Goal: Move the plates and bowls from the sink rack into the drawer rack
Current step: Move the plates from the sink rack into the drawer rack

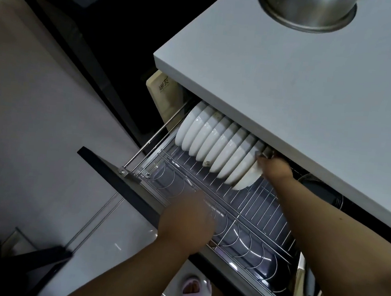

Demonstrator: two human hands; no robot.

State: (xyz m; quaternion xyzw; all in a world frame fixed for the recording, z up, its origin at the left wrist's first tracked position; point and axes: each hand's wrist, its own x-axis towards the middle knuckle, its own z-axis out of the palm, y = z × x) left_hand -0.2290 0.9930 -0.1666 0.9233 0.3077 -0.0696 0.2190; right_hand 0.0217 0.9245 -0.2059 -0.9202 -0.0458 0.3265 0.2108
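Right hand (274, 168) grips endmost plate (246, 179) beneath countertop edge (240, 118).

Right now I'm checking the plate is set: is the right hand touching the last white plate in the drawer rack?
Touching. The head view shows the right hand with fingertips on the upper rim of the last white plate.

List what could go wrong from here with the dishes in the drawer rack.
1. The right hand reaches in close beneath the countertop edge; lifting could knock knuckles or the last white dish against it.
2. The white dishes stand on edge, packed tightly; a nudge might chip them.
3. The left hand rests on the wire rack; fingers could catch.
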